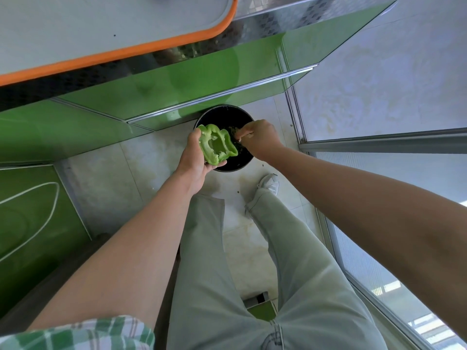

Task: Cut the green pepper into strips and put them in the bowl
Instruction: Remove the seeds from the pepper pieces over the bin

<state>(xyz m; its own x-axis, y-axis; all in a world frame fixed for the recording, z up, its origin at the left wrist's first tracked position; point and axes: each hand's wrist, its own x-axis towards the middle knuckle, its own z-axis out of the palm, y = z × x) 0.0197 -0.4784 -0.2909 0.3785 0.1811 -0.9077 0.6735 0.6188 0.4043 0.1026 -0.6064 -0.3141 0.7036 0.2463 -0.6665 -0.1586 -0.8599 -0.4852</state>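
Observation:
My left hand (194, 162) grips a halved green pepper (216, 144), its hollow cut side facing up, over a black bin (225, 117) on the floor. My right hand (260, 138) hovers just right of the pepper above the bin, fingers curled and pinched together with pale bits stuck to the fingertips. Pale seeds and scraps lie inside the bin. No bowl or knife is in view.
An orange-rimmed grey cutting board (113, 26) lies on the counter at top left. Green cabinet doors (177, 79) run below it. A glass door with a metal frame (379, 142) stands at right. My legs and white shoe (269, 184) stand on the tiled floor.

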